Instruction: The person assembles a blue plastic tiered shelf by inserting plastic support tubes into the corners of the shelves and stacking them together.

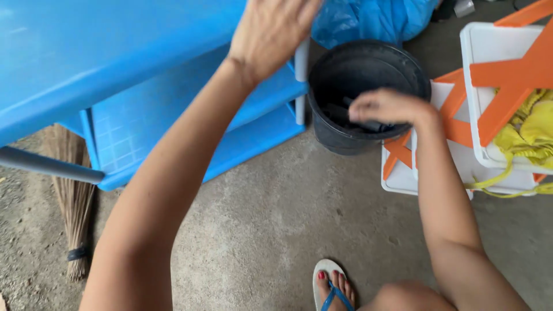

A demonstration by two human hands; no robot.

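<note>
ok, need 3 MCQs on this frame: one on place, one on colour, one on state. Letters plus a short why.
1. Where is the right hand?
A. over the black bucket
B. on the broom
C. on the sandal

2. What colour is the shelf unit under the left hand?
A. orange
B. blue
C. yellow

3. How does the black bucket stand?
A. tipped on its side
B. upside down
C. upright, mouth open

Answers:
1 A: the hand reaches into the bucket's mouth, at dark items inside.
2 B: its top and lower shelves are blue, with grey posts.
3 C: its round rim faces up and the inside shows.
</note>
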